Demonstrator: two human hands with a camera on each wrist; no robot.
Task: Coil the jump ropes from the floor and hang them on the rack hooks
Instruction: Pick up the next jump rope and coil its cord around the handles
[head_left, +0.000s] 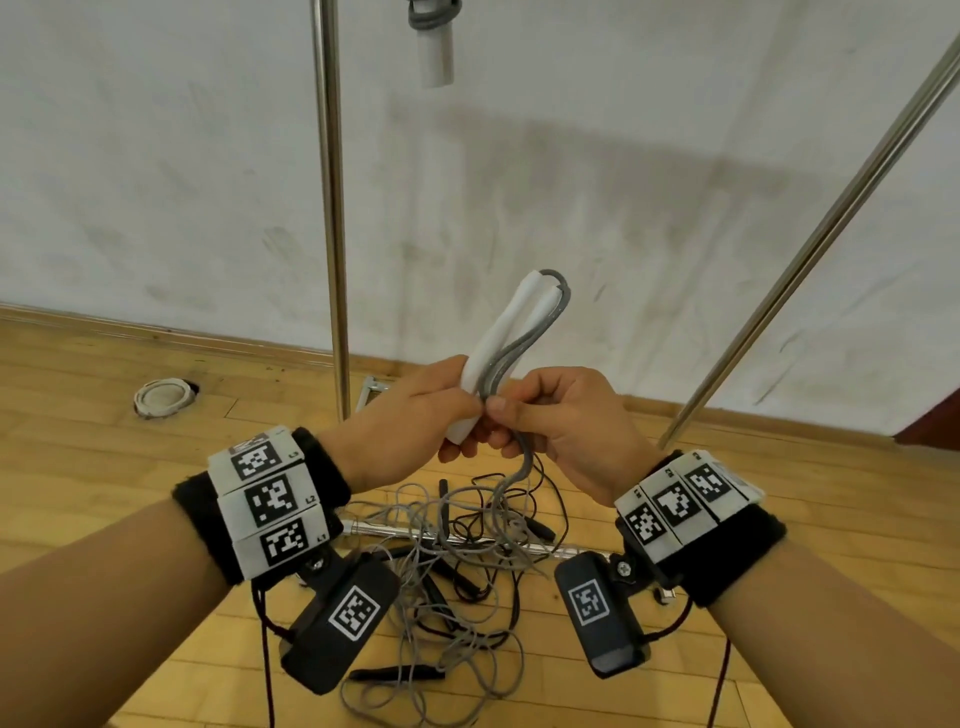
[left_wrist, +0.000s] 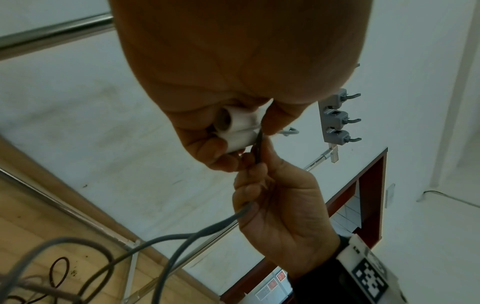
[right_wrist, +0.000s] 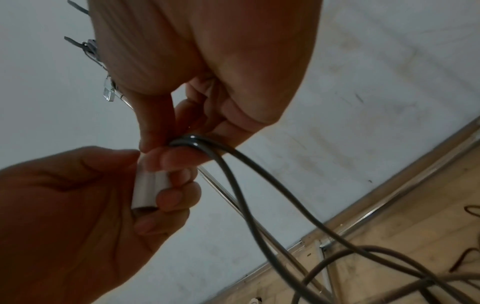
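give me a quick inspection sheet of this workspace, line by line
surface: wooden plank floor, worn, pale skirting along the wall.
job's things: pair of white foam jump-rope handles held together, upright; their grey rope trails down to the floor, uncoiled. Another white-handled rope already hangs above.
clutter: tangled pile of grey and black ropes on the floor; round white floor fitting.
grippers: left hand grips the handles; right hand pinches the grey rope beside them.
cables: dark wrist-camera leads dangle.
surroundings: steel rack poles, grey rack hooks, scuffed white wall.
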